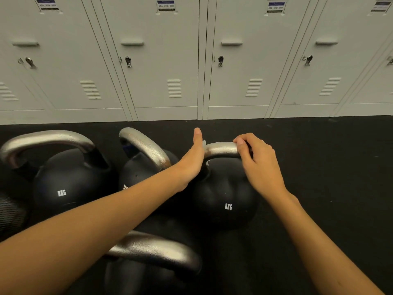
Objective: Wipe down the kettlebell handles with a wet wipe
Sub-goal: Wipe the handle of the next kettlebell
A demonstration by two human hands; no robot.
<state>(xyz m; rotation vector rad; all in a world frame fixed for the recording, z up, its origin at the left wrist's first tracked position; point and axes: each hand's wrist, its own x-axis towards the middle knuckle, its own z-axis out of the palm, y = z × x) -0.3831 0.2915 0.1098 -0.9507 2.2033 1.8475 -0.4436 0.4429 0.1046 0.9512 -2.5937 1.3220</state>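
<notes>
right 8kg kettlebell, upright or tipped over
Upright. The right 8kg kettlebell sits on the black floor with its handle on top; the right hand grips that handle.

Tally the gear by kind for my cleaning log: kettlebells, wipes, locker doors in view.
Kettlebells: 4 (left 8KG, middle, right 8KG, nearest)
Wet wipe: 1, mostly hidden behind the left hand
Locker doors: 5, the outermost ones cut off
Total: 10

I'm seeing black kettlebells [223,196] with silver, pebbled handles [221,149] and white "8KG" lettering, a white wipe [204,143], black floor [319,156], pale grey lockers [165,60] with blue-and-white labels [165,5].
</notes>
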